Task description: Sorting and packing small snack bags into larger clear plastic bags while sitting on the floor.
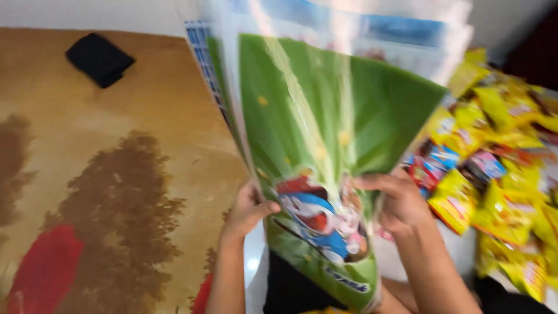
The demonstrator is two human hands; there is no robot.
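Two hands, left hand (pixel 247 210) and right hand (pixel 398 200), pinch a tall green cartoon-printed bag (pixel 325 151), hiding part of the yellow snack packets (pixel 500 168) heaped beside it.

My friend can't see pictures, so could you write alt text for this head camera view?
Two bare hands, the left hand and the right hand, hold up a large green plastic bag with a cartoon picture near its bottom. To the right lies a pile of yellow snack packets; to the left, a brown patterned rug with a black cloth on it.
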